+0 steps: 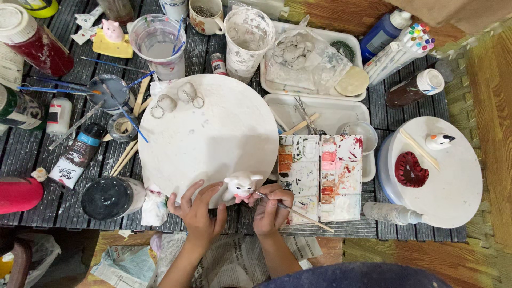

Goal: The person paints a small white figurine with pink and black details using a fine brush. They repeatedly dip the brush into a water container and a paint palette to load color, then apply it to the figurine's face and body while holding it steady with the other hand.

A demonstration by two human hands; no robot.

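cluttered slatted table, lower centre: left hand (198, 212) grasps a white clay animal figurine (241, 186) on the round white board's (202, 133) near edge, right hand (271, 209) pinching a brush (290, 210) at it; a slip could smear paint or tip it off.

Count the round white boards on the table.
2: a large round white board in front of the hands, holding the pig figure, and a smaller one at right with the red heart. Clutter may hide others.

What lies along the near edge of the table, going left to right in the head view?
Red bottle → black-lidded jar → left hand → small white figurine → right hand holding a brush → paint palette → round white board.
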